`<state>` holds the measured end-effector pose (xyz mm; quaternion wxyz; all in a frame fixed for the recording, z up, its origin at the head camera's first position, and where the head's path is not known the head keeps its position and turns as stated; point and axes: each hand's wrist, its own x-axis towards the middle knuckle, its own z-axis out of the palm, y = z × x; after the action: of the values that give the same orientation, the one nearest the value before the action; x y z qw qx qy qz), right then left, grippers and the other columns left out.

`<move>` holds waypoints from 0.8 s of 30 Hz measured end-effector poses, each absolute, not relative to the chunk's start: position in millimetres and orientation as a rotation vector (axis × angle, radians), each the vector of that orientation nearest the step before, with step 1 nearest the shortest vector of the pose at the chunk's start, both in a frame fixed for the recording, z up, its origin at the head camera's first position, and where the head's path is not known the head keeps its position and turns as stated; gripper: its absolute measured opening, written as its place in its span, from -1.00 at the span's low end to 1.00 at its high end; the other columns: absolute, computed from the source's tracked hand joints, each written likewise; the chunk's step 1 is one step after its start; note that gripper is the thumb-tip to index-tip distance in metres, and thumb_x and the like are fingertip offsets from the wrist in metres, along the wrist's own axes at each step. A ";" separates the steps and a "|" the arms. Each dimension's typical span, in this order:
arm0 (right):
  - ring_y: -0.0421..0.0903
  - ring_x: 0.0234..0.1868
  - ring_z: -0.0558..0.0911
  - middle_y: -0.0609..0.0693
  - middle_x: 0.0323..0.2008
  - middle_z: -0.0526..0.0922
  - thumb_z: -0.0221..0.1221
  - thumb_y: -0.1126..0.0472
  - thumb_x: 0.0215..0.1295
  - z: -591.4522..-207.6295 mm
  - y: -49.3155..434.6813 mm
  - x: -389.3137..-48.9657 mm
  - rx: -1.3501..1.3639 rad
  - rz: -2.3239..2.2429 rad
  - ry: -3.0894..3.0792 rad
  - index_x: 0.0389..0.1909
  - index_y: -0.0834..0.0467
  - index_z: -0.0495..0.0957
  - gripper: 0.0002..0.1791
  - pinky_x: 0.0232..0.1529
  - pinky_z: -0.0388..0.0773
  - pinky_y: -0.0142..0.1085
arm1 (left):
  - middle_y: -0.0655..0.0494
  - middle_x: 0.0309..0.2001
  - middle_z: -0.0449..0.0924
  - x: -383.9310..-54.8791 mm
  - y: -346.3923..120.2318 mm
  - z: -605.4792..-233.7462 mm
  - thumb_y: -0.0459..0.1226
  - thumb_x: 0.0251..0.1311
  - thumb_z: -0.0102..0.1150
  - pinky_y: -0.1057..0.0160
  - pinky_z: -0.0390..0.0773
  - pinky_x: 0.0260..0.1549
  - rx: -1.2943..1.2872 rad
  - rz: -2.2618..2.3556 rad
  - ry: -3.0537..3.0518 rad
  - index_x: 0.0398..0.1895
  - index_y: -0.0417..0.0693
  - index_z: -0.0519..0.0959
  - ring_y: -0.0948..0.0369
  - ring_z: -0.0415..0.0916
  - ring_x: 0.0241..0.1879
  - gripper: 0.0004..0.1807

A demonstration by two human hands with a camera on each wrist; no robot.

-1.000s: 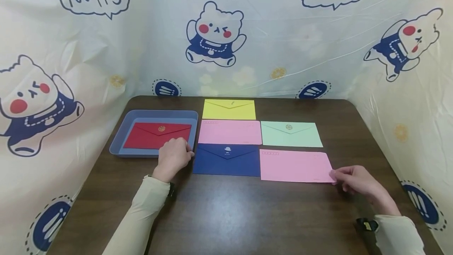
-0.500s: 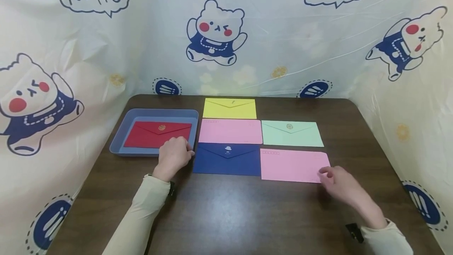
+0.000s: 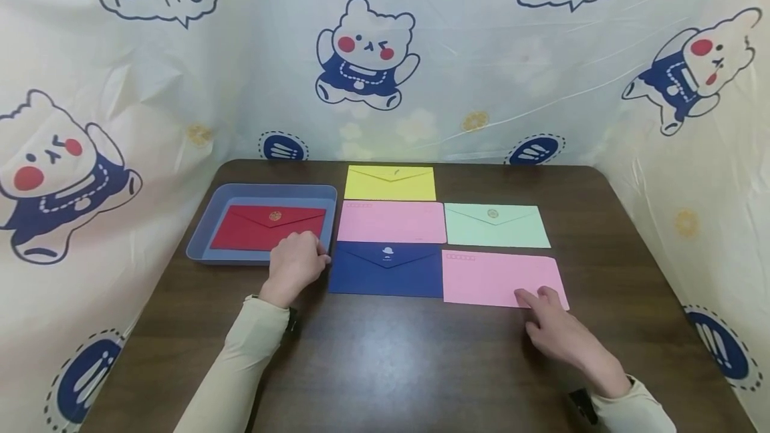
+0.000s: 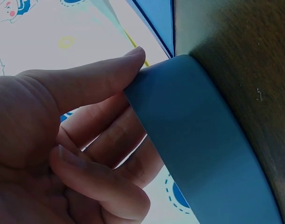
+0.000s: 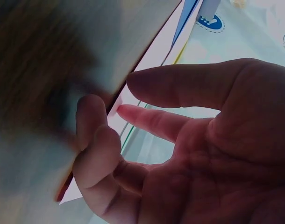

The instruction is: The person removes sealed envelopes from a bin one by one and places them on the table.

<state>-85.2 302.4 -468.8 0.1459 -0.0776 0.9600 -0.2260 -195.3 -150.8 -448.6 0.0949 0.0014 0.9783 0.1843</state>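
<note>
My left hand (image 3: 296, 266) grips the near right corner of a blue-grey tray (image 3: 201, 240), thumb on the outside and fingers over the rim. A red envelope (image 3: 246, 232) with a gold seal lies in the tray, partly covered by that hand in the head view. At the front right, my right hand (image 3: 556, 326) reaches over a pink envelope (image 3: 487, 279), its fingertips right at the near edge. In the right wrist view the thumb (image 5: 175, 86) and index finger stand apart, while the other fingers bend loosely.
Left of the front pink envelope lies a navy envelope (image 3: 385, 276). Behind are another pink envelope (image 3: 391, 222), a mint green envelope (image 3: 496, 227) and a yellow envelope (image 3: 390, 186). A printed curtain (image 3: 469, 65) hangs around the brown table (image 3: 373, 366).
My right hand has let go of the front pink envelope's right corner and slid left along its near edge, spreading its fingers. The left hand stays on the tray.
</note>
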 end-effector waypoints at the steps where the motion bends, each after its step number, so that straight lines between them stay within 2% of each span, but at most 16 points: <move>1: 0.34 -0.06 0.55 0.56 0.18 0.29 0.22 0.42 0.28 -468.7 302.0 -85.5 -0.222 -0.651 2.762 0.36 0.32 0.42 -0.41 -0.14 0.58 0.22 | 0.03 -0.51 0.64 -195.3 -151.0 -448.8 -0.24 0.11 0.58 0.11 0.63 -0.51 0.002 0.546 2.900 -0.14 -0.19 0.81 0.09 0.57 -0.50 -0.71; 11: 0.31 -0.11 0.54 0.55 0.21 0.25 0.22 0.37 0.35 -465.8 297.5 -91.7 -0.162 -0.595 2.731 0.41 0.31 0.38 -0.40 -0.15 0.58 0.19 | 0.04 -0.52 0.62 -196.0 -151.1 -449.4 -0.24 0.13 0.57 0.11 0.61 -0.53 0.004 0.549 2.901 -0.18 -0.18 0.81 0.09 0.56 -0.50 -0.75; 17: 0.24 -0.17 0.53 0.54 0.20 0.24 0.21 0.37 0.37 -465.1 297.7 -93.6 -0.152 -0.611 2.711 0.42 0.32 0.35 -0.39 -0.21 0.57 0.11 | 0.04 -0.52 0.63 -195.4 -151.3 -450.4 -0.23 0.13 0.57 0.12 0.60 -0.55 0.022 0.546 2.922 -0.19 -0.16 0.82 0.07 0.56 -0.49 -0.77; 24: 0.25 -0.17 0.55 0.57 0.23 0.24 0.21 0.36 0.38 -465.6 298.9 -97.5 -0.150 -0.605 2.703 0.43 0.30 0.35 -0.39 -0.17 0.58 0.18 | 0.06 -0.54 0.62 -195.8 -151.6 -451.1 -0.22 0.12 0.57 0.11 0.58 -0.57 0.032 0.537 2.939 -0.21 -0.14 0.83 0.05 0.56 -0.49 -0.78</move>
<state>-97.5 298.9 -465.6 0.1828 -0.0533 0.9580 -0.2144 -195.8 -151.6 -451.1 0.0769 0.0105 0.9807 0.1792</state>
